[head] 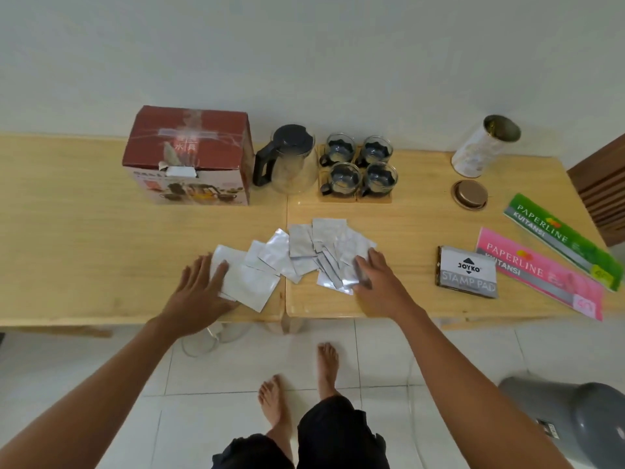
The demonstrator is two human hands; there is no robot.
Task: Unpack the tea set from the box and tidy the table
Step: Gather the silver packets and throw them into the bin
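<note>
Several silver foil sachets (pixel 294 255) lie scattered across the middle of the wooden table (pixel 84 238). My left hand (pixel 199 292) lies flat on the sachets at the pile's left end. My right hand (pixel 375 279) rests with straight fingers on the right end of the pile. Behind them stands the red tea set box (pixel 189 157), closed and taped. To its right are a glass teapot (pixel 291 164) with a black lid and handle, and several glass cups (pixel 358 167) on wooden coasters.
An open white tin (pixel 483 147) stands at the back right with its copper lid (pixel 470 194) lying in front. A stamp pad box (pixel 468 270) and two receipt books, pink (pixel 541 272) and green (pixel 561 238), lie at right. A grey bin (pixel 575 421) is on the floor.
</note>
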